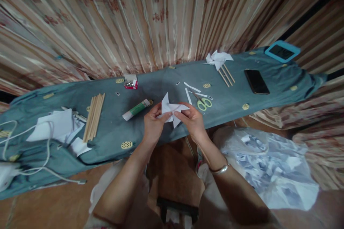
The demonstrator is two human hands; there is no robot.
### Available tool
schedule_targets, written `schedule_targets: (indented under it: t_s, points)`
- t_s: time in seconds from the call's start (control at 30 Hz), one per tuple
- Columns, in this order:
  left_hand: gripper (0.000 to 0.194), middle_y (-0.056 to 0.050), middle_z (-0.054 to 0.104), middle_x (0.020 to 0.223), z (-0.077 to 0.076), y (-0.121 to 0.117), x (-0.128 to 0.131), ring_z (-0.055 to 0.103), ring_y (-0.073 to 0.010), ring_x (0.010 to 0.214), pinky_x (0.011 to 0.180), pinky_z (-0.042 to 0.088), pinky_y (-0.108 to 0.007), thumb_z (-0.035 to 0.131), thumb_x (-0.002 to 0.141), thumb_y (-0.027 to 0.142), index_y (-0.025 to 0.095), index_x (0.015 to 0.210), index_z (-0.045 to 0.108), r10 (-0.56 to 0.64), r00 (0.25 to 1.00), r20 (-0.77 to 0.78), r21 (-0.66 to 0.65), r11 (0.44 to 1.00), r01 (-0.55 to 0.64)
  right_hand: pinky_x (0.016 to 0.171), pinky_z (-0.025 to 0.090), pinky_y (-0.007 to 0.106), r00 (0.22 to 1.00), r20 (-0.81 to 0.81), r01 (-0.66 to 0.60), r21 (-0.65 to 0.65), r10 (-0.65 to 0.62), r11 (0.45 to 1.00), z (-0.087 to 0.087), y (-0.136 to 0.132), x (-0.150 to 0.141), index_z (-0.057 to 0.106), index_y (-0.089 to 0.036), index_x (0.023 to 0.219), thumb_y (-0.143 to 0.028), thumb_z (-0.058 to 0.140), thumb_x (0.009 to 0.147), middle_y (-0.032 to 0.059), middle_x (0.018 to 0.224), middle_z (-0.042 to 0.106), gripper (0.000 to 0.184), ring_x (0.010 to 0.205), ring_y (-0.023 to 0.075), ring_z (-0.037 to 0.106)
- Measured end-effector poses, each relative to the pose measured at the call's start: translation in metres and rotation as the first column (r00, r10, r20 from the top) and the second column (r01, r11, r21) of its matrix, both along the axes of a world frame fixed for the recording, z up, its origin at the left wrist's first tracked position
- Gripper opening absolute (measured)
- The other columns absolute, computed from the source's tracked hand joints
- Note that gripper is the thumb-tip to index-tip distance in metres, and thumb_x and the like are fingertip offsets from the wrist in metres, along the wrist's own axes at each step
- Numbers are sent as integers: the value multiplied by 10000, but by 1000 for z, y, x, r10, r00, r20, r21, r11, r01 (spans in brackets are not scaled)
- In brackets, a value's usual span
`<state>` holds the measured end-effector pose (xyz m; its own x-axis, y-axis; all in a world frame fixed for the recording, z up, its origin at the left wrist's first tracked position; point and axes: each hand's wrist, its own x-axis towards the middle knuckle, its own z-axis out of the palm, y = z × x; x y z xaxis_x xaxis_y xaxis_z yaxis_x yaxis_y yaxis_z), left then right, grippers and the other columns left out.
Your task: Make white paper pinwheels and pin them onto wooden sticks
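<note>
Our left hand [155, 121] and right hand [194, 120] pinch a white folded-paper pinwheel [168, 107] by the near edge of the teal cloth-covered bench [158, 82]; green-handled scissors [204, 104] lie right of the pinwheel.

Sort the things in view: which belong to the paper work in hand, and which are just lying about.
Likely belonging:
- white pinwheel-shaped folded paper
- white paper sheets
- pale wooden sticks
- green-handled scissors
- green-and-white tube
- small open red box

Apparently just lying about:
- black rectangular phone
- blue-framed rectangular display
- white cable
</note>
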<state>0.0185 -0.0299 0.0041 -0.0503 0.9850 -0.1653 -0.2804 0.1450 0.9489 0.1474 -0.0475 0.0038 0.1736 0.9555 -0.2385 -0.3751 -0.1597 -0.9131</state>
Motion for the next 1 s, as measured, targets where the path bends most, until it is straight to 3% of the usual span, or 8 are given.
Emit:
schedule_targets:
  t_s: [0.37, 0.5, 0.63, 0.8, 0.87, 0.9, 0.93, 1.0]
  points:
    - [429, 17, 736, 770, 7, 2, -19, 637, -135, 643, 669, 505, -261, 838, 517, 220, 169, 927, 723, 115, 991, 65, -84, 990, -109, 764, 533, 352, 989, 33, 143, 49, -144, 989, -4, 21, -6, 711, -226, 935, -539, 745, 698, 53, 898, 759, 395, 785, 186, 671]
    - [387, 22, 735, 768, 8, 6, -29, 634, -130, 656, 681, 500, -252, 834, 508, 203, 177, 879, 726, 162, 983, 81, -53, 986, -158, 727, 524, 337, 991, 42, 127, 69, -130, 990, -8, 32, -14, 713, -225, 875, -455, 796, 646, 41, 862, 759, 335, 734, 171, 656]
    - [381, 12, 749, 826, 7, 7, -41, 656, -134, 721, 752, 506, -259, 839, 543, 217, 182, 907, 733, 185, 979, 87, -17, 983, -184, 655, 498, 308, 992, 56, 109, 102, -115, 989, -8, 48, -21, 701, -219, 739, -389, 818, 578, -2, 673, 704, 261, 616, 143, 600]
    - [305, 23, 742, 818, 12, 6, -55, 656, -123, 732, 766, 504, -251, 834, 568, 220, 195, 850, 722, 232, 968, 93, -14, 973, -231, 629, 477, 289, 976, 218, -37, 239, -17, 970, -5, 85, -34, 672, -215, 690, -379, 739, 672, -11, 642, 668, 178, 612, 140, 592]
    - [274, 29, 740, 820, 15, 7, -60, 660, -124, 747, 775, 510, -255, 833, 574, 221, 207, 822, 717, 239, 965, 112, -6, 971, -240, 635, 469, 279, 911, 409, -186, 319, 42, 929, -2, 106, -46, 670, -197, 700, -326, 676, 746, 0, 669, 676, 137, 634, 141, 609]
    - [269, 31, 740, 820, 17, 8, -63, 662, -126, 754, 779, 515, -258, 836, 572, 223, 212, 813, 716, 241, 963, 123, -3, 970, -242, 631, 465, 272, 838, 539, -292, 315, 83, 903, 1, 118, -54, 680, -185, 737, -305, 642, 791, 8, 693, 687, 137, 644, 142, 617]
    - [269, 32, 740, 818, 19, 9, -67, 666, -128, 760, 783, 520, -259, 839, 569, 224, 216, 809, 717, 246, 960, 131, -1, 969, -248, 630, 463, 264, 727, 677, -399, 285, 111, 871, 4, 129, -63, 692, -170, 789, -283, 604, 837, 19, 728, 703, 150, 663, 144, 628]
    - [271, 27, 744, 819, 22, 13, -75, 676, -135, 780, 802, 531, -264, 844, 566, 228, 216, 806, 719, 270, 953, 139, 9, 962, -274, 692, 476, 257, 394, 914, -596, 176, 94, 784, 11, 149, -83, 706, -155, 914, -226, 495, 926, 45, 880, 745, 223, 766, 146, 666]
